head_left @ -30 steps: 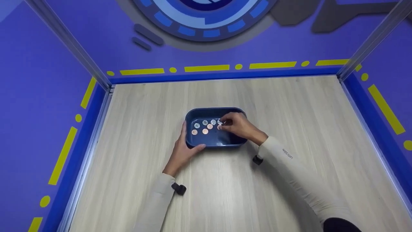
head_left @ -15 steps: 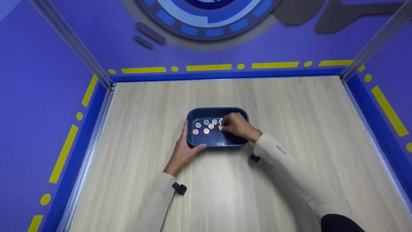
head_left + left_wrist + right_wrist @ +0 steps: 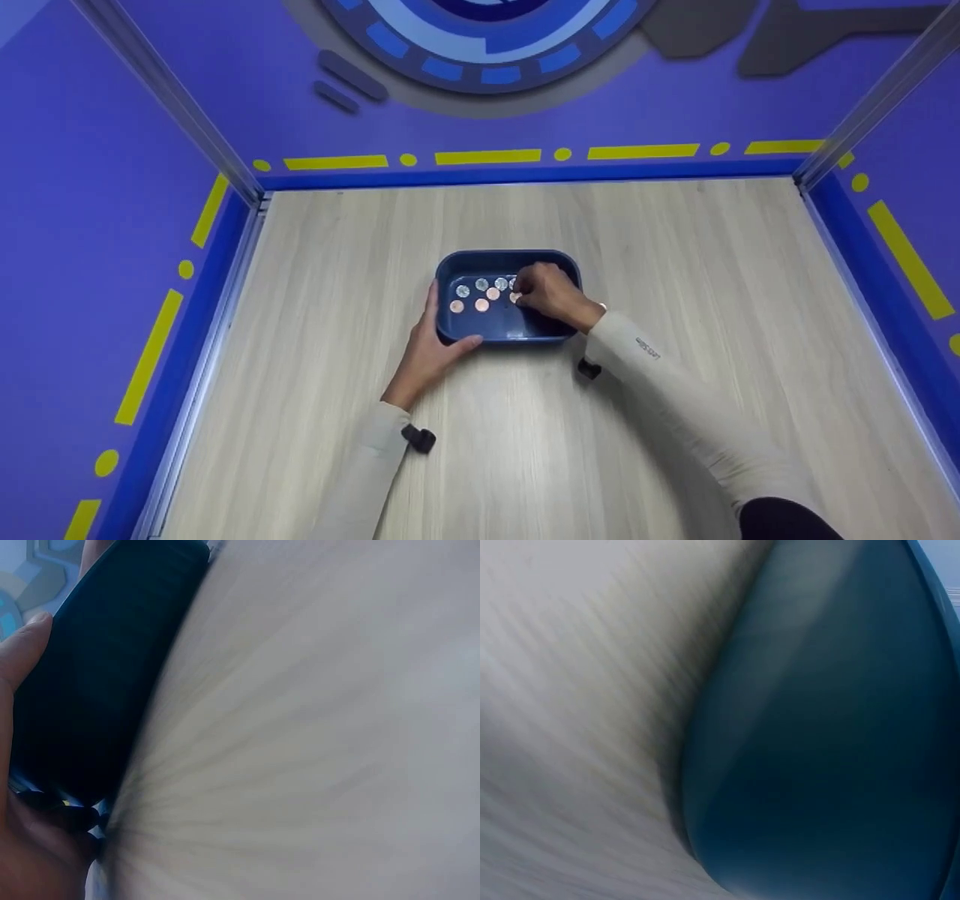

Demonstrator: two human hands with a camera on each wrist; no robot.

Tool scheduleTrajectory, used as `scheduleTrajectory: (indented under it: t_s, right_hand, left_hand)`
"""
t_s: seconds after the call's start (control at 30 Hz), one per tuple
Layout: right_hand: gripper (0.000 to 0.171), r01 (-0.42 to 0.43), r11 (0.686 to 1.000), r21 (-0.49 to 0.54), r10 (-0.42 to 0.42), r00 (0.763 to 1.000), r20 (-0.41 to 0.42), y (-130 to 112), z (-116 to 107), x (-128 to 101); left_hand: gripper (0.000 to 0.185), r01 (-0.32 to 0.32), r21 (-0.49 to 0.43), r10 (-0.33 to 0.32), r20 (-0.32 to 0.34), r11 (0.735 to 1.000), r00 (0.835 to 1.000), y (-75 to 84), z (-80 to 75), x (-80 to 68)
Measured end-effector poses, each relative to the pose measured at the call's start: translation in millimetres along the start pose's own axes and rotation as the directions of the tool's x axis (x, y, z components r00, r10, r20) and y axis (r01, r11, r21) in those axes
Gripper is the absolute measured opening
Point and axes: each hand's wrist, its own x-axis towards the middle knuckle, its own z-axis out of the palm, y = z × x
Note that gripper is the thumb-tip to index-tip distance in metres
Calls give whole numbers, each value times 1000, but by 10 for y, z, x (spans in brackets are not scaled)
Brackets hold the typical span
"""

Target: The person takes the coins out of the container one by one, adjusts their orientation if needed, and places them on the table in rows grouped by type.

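Note:
A dark blue rectangular tray [image 3: 525, 324] stands on the table, with several silver and copper-coloured coins lying in it. My left hand [image 3: 429, 354] grips the tray at its near left corner, thumb on the near rim and fingers along the left side. In the left wrist view, the thumb [image 3: 28, 645] lies at the rim. My right hand [image 3: 551, 291] reaches over the tray's right side, its bent thumb and fingers pinching at a copper coin [image 3: 515, 298]. A silver coin [image 3: 513, 283] is partly covered by those fingers. Only the tray's outer wall [image 3: 817, 750] shows in the right wrist view.
The pale wood table [image 3: 360, 247] is bordered by blue-purple panels with yellow marks [image 3: 487, 157] at the back and sides. A small bright spot [image 3: 603, 306] shows beside the right wrist.
The right forearm has shifted slightly left and the fingers have moved a little at the coins on the right. The left hand keeps its hold on the tray.

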Motion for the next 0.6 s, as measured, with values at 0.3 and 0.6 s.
scheduleTrajectory:
  t_s: [0.3, 0.6]
  right_hand:
    - [18, 25, 999, 32, -26, 999, 37, -13, 21, 0]
    - [23, 33, 999, 1, -33, 998, 44, -17, 48, -17]
  left_hand:
    - [131, -2, 8, 2, -1, 1000, 1000, -7, -7, 2]
    - [131, 5, 25, -5, -2, 1000, 1000, 0, -6, -7]
